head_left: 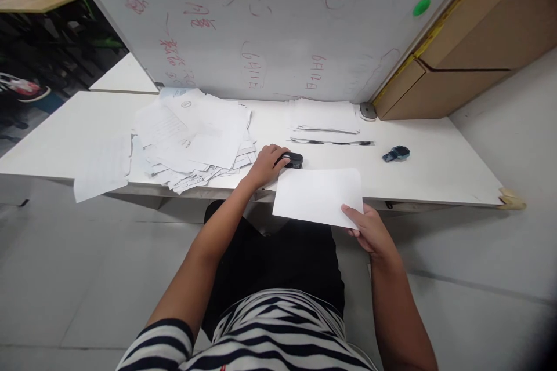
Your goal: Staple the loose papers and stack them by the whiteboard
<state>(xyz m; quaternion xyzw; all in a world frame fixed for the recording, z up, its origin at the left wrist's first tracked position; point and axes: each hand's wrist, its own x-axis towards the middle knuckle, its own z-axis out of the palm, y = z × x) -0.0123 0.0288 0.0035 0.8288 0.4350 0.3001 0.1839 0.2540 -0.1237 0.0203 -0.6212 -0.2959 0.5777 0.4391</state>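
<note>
My left hand (pixel 267 166) is wrapped round the back of a small black stapler (pixel 296 159) that sits on the white desk near its front edge. In my right hand (pixel 372 231) a white paper (pixel 317 192) is pinched at its lower right corner, thumb on top and fingers beneath. The paper lies partly over the desk edge, its upper left corner close to the stapler. Whether it is one sheet or more, I cannot tell. To the left of my left hand spreads a large untidy heap of printed papers (pixel 209 127).
Behind the stapler lie a neater paper stack (pixel 327 115) and a long thin dark strip (pixel 333 142). A dark watch (pixel 397 153) and a small grey-white object (pixel 368 111) are farther right. A whiteboard (pixel 282 29) and cardboard boxes (pixel 439 93) stand at the back.
</note>
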